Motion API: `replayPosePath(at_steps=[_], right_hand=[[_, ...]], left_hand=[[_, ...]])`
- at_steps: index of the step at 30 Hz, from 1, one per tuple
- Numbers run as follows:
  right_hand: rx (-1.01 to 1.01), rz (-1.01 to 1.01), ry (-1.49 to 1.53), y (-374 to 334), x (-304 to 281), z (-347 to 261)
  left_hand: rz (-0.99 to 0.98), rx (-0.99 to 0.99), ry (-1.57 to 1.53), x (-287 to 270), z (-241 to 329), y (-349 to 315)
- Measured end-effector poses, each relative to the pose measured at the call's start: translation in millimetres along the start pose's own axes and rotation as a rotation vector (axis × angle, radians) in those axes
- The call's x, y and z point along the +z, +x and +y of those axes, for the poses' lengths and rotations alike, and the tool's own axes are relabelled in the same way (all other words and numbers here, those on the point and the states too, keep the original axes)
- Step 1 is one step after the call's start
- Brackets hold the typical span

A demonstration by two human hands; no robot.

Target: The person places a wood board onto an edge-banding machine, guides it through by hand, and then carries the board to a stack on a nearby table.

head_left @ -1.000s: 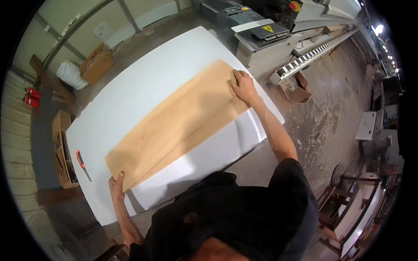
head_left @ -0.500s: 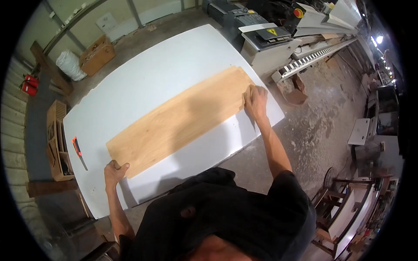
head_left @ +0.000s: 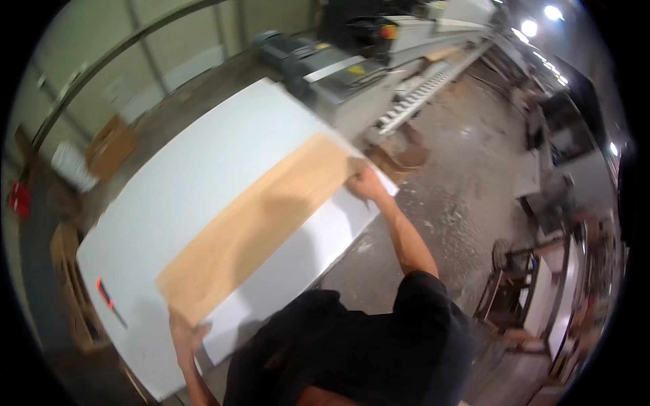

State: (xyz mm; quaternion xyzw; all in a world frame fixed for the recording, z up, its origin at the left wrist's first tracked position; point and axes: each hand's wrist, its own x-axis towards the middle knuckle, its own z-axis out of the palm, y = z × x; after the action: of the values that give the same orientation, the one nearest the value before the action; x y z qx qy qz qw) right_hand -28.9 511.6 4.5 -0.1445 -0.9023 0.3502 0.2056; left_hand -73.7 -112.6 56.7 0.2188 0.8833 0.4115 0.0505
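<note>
A long, light-brown wooden board lies slantwise across a white tabletop, its right end farther from me than its left. At its left end my left hand is closed about the near corner, with the thumb toward the board's near edge. My right hand grips the right end near the table's right corner, fingers curled over the edge. Motion blurs both hands somewhat. A red-and-black handled tool with a narrow dark blade, like a utility knife, rests on the white surface left of the board.
A grey machine with a toothed rail stands just beyond the table's far right side. Behind to the left are a cardboard box and a white sack. A wooden rack sits left of the table.
The whole view has shifted and turned, with the table now lower and farther left in it. Both hands are still at the board's two ends; the knife-like tool lies as before.
</note>
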Motion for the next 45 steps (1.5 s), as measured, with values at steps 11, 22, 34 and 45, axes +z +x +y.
replayPosePath(at_steps=[11,22,34,45], right_hand=[[-0.067,-0.470,-0.495,59,-32,1],[-0.094,-0.657,-0.597,86,-35,-11],[0.242,-0.421,-0.138,62,-31,-7],[-0.157,-0.623,-0.358,71,-43,0]], left_hand=[[-0.097,-0.277,0.595,-1,-49,4],[0.021,-0.194,0.426,-4,-93,-15],[-0.034,-0.446,-0.191,-5,-74,-26],[0.031,-0.273,0.178,-1,-122,-26]])
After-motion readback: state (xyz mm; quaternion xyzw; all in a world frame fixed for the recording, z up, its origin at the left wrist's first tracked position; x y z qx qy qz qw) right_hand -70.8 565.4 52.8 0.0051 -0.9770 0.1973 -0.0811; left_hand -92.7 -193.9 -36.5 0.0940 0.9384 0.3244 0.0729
